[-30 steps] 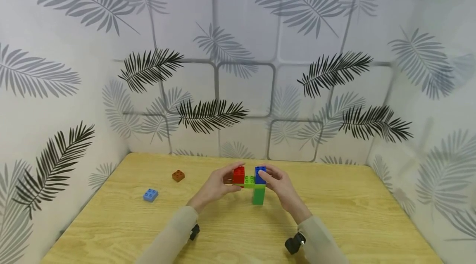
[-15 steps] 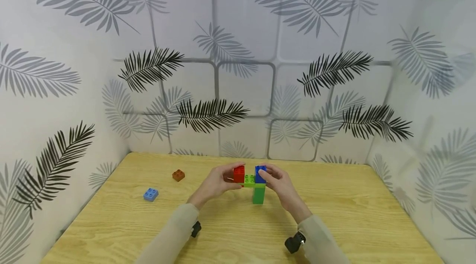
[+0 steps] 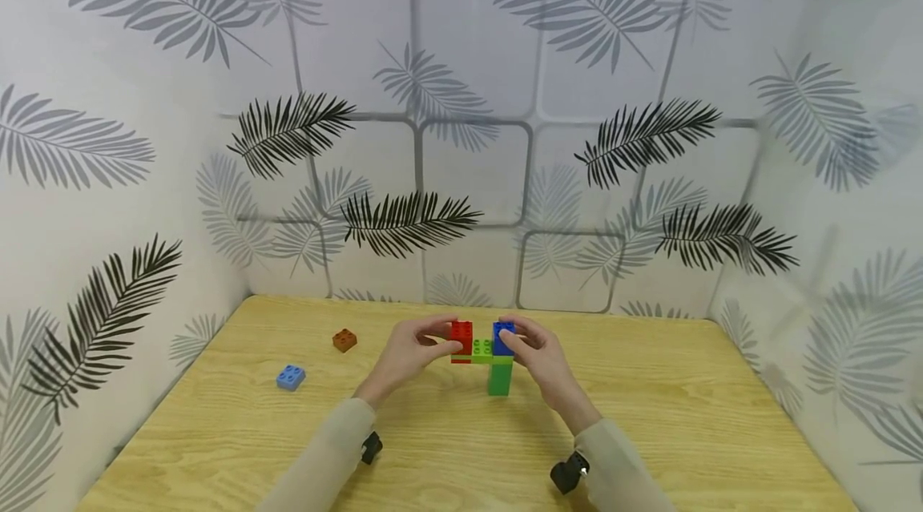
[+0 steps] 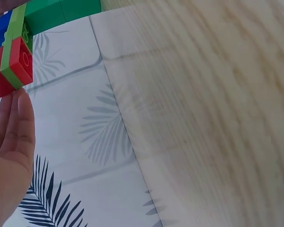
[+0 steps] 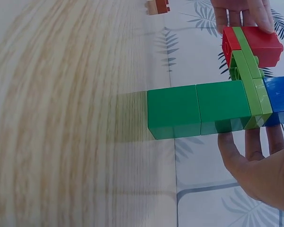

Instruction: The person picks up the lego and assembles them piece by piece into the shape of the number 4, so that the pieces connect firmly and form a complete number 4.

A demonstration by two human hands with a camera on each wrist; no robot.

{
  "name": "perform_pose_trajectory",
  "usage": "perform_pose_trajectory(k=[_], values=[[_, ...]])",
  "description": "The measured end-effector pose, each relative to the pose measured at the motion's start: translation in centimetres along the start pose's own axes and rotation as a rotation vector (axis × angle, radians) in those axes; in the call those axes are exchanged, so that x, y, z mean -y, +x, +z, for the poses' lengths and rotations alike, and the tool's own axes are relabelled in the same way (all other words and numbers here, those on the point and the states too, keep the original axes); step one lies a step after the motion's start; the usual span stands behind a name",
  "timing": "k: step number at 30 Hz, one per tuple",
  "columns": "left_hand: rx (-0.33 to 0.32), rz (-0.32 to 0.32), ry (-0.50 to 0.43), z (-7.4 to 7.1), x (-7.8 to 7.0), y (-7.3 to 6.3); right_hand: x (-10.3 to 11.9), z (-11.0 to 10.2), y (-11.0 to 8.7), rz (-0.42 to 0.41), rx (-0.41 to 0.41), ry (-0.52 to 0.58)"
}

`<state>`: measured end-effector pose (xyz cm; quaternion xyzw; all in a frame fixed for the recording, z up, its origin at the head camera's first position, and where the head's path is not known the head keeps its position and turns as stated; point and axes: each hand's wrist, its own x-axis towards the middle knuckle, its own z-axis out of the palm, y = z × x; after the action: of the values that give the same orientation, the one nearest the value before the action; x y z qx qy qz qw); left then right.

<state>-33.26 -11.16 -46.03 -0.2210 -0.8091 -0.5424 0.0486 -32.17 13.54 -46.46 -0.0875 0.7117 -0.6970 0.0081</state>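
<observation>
A small toy-brick structure stands on the wooden table between the hands. Its column of stacked green bricks carries lime-green plates that reach out to the left. On the right end of the plates sits a blue brick, gripped by my right hand with the thumb in front. At the left end is a red brick, pinched by my left hand with the thumb on its near face. Under that end shows another red piece, clear of the table.
An orange-brown brick and a light blue brick lie on the left part of the wooden table. Behind the table rises a white wall covering with leaf prints.
My left thumb has shifted up from the lime plate's level onto the red brick's face, and the left wrist has drawn slightly left. The right hand keeps its hold on the blue brick.
</observation>
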Motion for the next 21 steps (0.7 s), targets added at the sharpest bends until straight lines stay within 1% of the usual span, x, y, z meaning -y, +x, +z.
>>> perform_pose_trajectory(k=[4,11,13,15,17,21], values=[[-0.064,-0.018,-0.009,-0.5,0.2,-0.2,0.0,0.0,0.0,-0.002,0.01,0.009],[-0.151,-0.051,-0.052,-1.9,-0.2,-0.5,0.1,0.0,-0.1,-0.002,-0.001,0.016],[-0.173,-0.058,-0.076,-2.4,0.1,-0.6,0.1,0.0,-0.1,-0.002,-0.007,0.014],[-0.197,-0.07,-0.078,-3.0,0.5,-0.6,0.1,0.0,-0.1,-0.002,-0.008,0.019],[-0.21,-0.094,-0.068,-3.7,1.0,-0.8,0.1,0.0,-0.1,-0.008,-0.005,0.018],[-0.217,-0.168,-0.036,-5.0,1.8,-1.2,0.0,0.1,-0.1,-0.013,-0.001,0.017]])
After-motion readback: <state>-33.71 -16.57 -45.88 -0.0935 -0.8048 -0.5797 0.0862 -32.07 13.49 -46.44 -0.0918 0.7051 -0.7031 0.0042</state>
